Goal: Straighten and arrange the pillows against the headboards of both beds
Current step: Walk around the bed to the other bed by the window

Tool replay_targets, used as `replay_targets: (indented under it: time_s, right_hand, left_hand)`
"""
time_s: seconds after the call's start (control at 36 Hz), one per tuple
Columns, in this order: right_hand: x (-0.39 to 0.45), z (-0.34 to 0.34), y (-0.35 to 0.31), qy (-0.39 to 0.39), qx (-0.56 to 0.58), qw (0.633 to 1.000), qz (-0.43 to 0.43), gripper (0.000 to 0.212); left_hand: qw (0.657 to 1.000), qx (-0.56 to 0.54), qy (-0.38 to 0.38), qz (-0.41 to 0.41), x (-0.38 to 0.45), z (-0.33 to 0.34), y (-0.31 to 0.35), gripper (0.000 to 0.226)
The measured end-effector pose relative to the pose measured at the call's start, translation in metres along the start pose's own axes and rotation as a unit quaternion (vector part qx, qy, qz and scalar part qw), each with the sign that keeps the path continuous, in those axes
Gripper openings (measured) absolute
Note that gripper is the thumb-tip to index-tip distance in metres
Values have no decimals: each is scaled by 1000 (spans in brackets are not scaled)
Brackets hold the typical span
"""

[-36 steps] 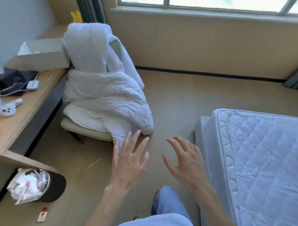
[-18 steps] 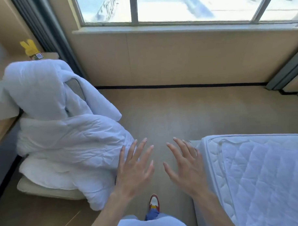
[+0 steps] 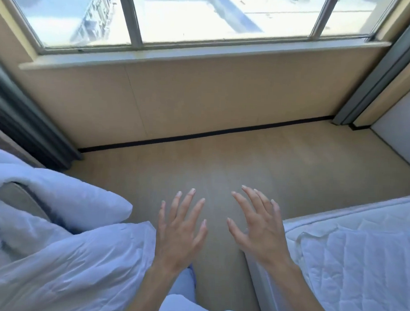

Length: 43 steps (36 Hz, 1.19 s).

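My left hand [image 3: 179,233] and my right hand [image 3: 258,229] are raised side by side over the floor, fingers spread, holding nothing. A white quilted mattress [image 3: 358,260] fills the lower right, its corner just right of my right hand. White bedding [image 3: 63,250], a crumpled duvet over pillow-like shapes, is heaped on a chair at the lower left, its edge touching my left wrist. No headboard is in view.
A beige floor strip [image 3: 222,170] runs between the bedding pile and the mattress toward a low wall under a wide window [image 3: 192,17]. A dark curtain [image 3: 26,116] hangs at the left; a grey curtain and wall panel [image 3: 388,75] stand at the right.
The view has swung right and up, away from the desk and chair toward the window. The bedding pile slid to the lower left. Both hands stay open in front of me.
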State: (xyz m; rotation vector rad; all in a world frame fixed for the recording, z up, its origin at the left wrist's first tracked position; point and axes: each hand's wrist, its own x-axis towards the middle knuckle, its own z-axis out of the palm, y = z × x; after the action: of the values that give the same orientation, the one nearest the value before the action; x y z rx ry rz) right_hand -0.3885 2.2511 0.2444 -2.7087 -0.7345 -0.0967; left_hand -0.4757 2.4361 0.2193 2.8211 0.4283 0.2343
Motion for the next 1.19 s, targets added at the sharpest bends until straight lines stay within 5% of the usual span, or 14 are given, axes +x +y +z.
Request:
replay_targets:
  time_s: [0.5,1.19]
  right_hand:
    - [220,-4,72,43,-46,973,222,65]
    - [380,-83,406,138,-64,879,451,57]
  left_hand:
    - [970,-16,-54,238,323,34,26,52]
    - [891,-9,-149,428,625,161,368,50]
